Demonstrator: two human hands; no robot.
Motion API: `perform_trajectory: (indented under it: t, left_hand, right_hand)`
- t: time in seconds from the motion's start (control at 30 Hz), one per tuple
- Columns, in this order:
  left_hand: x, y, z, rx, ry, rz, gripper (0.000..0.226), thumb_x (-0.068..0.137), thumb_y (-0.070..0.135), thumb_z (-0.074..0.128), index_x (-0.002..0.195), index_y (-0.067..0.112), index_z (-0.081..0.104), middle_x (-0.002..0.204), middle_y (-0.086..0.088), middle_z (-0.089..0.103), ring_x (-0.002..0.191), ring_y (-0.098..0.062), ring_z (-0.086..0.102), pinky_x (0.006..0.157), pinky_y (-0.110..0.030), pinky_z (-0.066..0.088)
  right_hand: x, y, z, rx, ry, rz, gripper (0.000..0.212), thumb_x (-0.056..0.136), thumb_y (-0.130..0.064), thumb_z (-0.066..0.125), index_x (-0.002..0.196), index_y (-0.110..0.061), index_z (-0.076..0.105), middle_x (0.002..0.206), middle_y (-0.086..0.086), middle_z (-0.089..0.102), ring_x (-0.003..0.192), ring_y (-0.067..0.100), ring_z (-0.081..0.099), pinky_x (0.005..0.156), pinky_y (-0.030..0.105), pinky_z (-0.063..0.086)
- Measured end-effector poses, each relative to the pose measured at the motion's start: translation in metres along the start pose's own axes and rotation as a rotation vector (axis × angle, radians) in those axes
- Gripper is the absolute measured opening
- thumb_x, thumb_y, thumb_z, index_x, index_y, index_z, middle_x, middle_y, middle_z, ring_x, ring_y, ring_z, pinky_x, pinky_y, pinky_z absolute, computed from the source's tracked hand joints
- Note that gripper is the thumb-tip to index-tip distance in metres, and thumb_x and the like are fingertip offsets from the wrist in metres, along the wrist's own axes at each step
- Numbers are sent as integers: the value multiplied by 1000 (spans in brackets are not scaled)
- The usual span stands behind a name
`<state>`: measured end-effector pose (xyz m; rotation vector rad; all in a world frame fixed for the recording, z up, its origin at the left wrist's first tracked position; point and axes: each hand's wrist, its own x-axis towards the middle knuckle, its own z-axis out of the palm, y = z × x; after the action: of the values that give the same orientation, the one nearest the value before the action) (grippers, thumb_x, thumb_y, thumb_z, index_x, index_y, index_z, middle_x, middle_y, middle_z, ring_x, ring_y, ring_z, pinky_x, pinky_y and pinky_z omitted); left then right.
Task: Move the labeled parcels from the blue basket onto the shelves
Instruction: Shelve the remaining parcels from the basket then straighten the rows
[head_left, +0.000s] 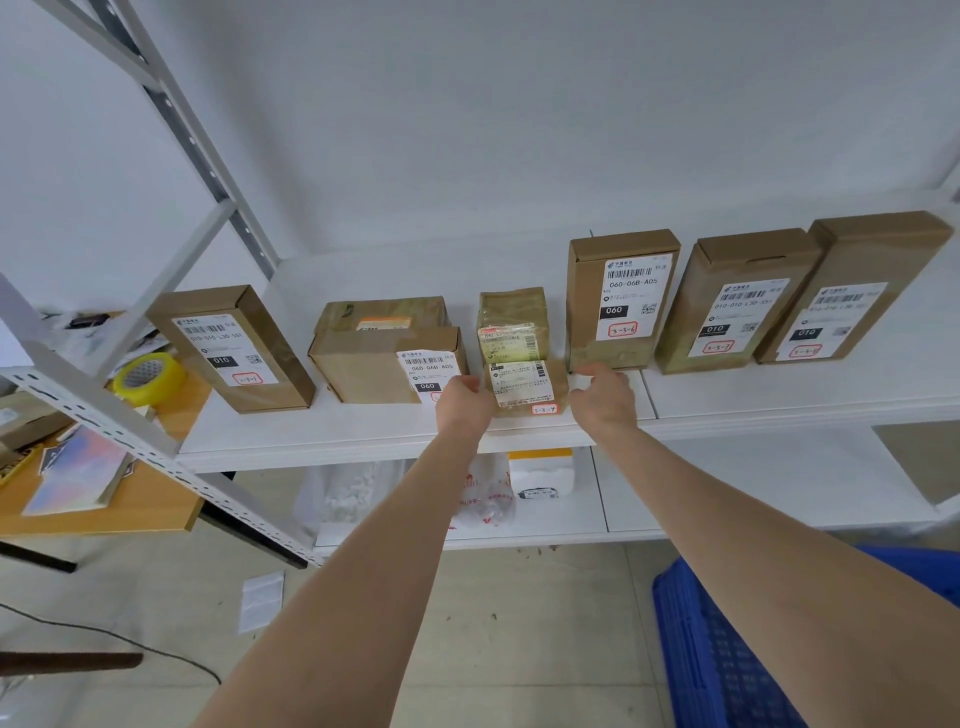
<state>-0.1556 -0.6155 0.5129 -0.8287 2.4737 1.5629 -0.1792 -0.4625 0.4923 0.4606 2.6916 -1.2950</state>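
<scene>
A small tape-wrapped parcel (524, 387) with a white label lies on the white shelf (363, 431), in front of a second taped parcel (511, 325). My left hand (464, 402) rests at its left edge with loosely curled fingers. My right hand (605, 397) hovers just right of it, fingers loosely curled, with a small gap to the parcel. Several brown labeled boxes stand along the shelf: one at the left (231, 348), two stacked (384, 358), and three at the right (621, 299). The blue basket (727, 649) is on the floor at the lower right; its contents are hidden.
A grey shelf upright (156, 441) slants across the left. A yellow tape roll (148, 376) and papers lie on a wooden table (104, 499) at the left. The lower shelf holds plastic bags (483, 493) and a white foam box (543, 475). A paper sheet (260, 600) lies on the floor.
</scene>
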Motion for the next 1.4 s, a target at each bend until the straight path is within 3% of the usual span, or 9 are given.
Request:
perform_trajectory:
  t: [0.1, 0.27, 0.33, 0.6, 0.93, 1.23, 1.4]
  left_hand:
    - [-3, 6, -3, 29, 23, 37, 36, 92, 10, 44, 127, 11, 53, 122, -9, 60, 110, -30, 58, 94, -40, 51]
    - [-13, 25, -8, 203, 41, 179, 34, 91, 11, 45, 123, 12, 56, 115, -6, 63, 93, -22, 58, 76, -31, 49]
    - [-18, 33, -11, 263, 41, 217, 35, 90, 8, 44, 122, 13, 56, 115, -6, 62, 89, -22, 58, 78, -33, 52]
    - [-46, 79, -27, 515, 65, 387, 34, 90, 12, 49, 123, 17, 54, 127, -7, 53, 103, -26, 61, 85, -37, 51]
    - [-88, 144, -58, 473, 208, 552, 31, 90, 14, 51, 120, 17, 56, 125, -4, 53, 110, -22, 56, 91, -35, 47]
    - [-112, 165, -25, 434, 181, 603, 19, 92, 22, 52, 107, 15, 62, 116, -5, 60, 105, -22, 57, 89, -36, 49]
    - [-118, 156, 22, 473, 69, 620, 27, 94, 27, 50, 111, 10, 62, 112, -6, 62, 103, -26, 59, 84, -35, 49]
  right_hand:
    - [-5, -7, -9, -67, 35, -44, 40, 92, -18, 52, 132, -16, 50, 138, 14, 38, 124, 33, 40, 99, 41, 41]
    - [-9, -22, -19, -123, 54, -148, 38, 92, -22, 54, 130, -21, 51, 135, 13, 43, 125, 32, 40, 100, 40, 42]
    - [-13, -26, -25, -150, 45, -205, 39, 91, -26, 56, 130, -22, 51, 133, 11, 43, 124, 30, 41, 99, 38, 43]
    - [-37, -60, -68, -242, 63, -411, 41, 87, -39, 61, 126, -27, 54, 132, 3, 39, 124, 23, 36, 95, 36, 41]
    - [-60, -108, -135, -194, 217, -575, 30, 89, -30, 59, 118, -22, 56, 129, 5, 40, 124, 23, 37, 95, 32, 38]
    - [-67, -89, -169, -193, 254, -560, 27, 88, -27, 56, 115, -24, 58, 127, 4, 41, 122, 21, 37, 93, 32, 41]
    - [-66, -45, -182, -245, 245, -433, 36, 87, -25, 61, 122, -22, 56, 130, 7, 40, 122, 25, 39, 99, 33, 40]
